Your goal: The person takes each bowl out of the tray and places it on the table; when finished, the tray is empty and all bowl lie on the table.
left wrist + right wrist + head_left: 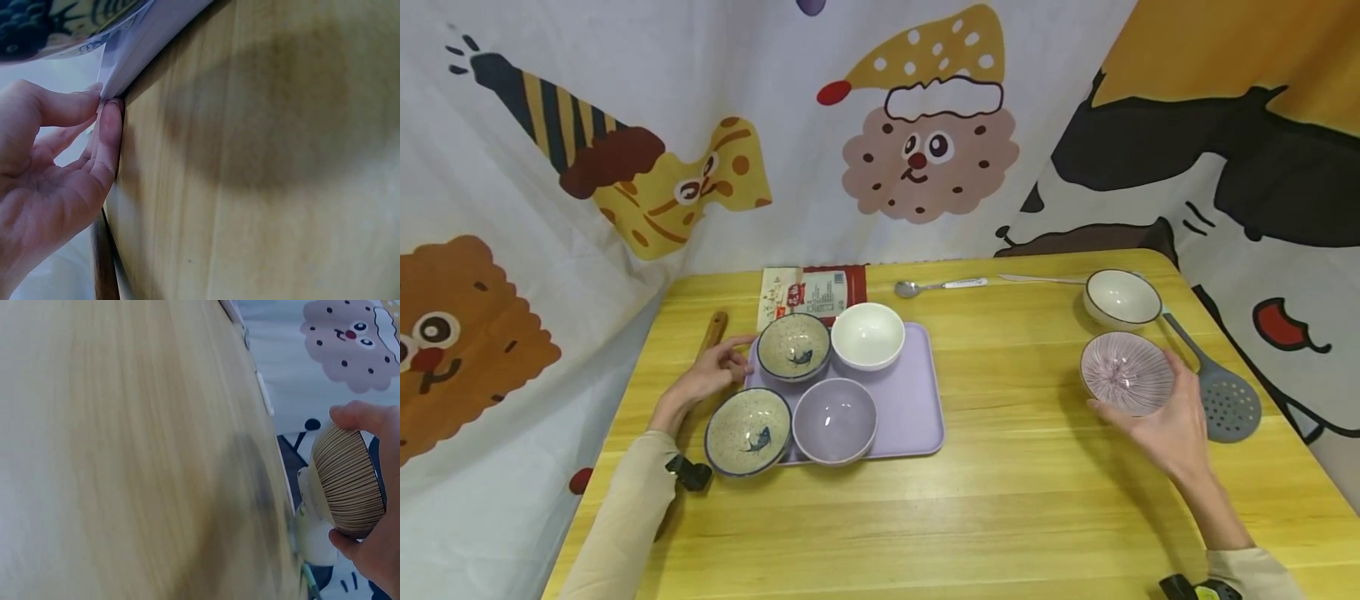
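A pink striped bowl (pixel 1127 372) is held by the right hand (pixel 1172 421) at the right of the head view, lifted off the tabletop (pixel 1015 492) and tilted so that its opening faces up and toward the camera. Only the right wrist view shows its ribbed brown outside (pixel 347 481), clasped between thumb and fingers, with the rim turned toward the right edge of that frame.

At centre left of the head view the left hand (pixel 707 377) is laid at the left edge of the lilac tray (pixel 910 400). Only the left wrist view shows the grip: the tray's corner (pixel 134 53) is pinched between thumb and fingertips (pixel 110 128).

Four bowls are carried on the tray: two speckled fish bowls (pixel 793 346), a white bowl (pixel 868 334) and a lilac bowl (pixel 835 419).
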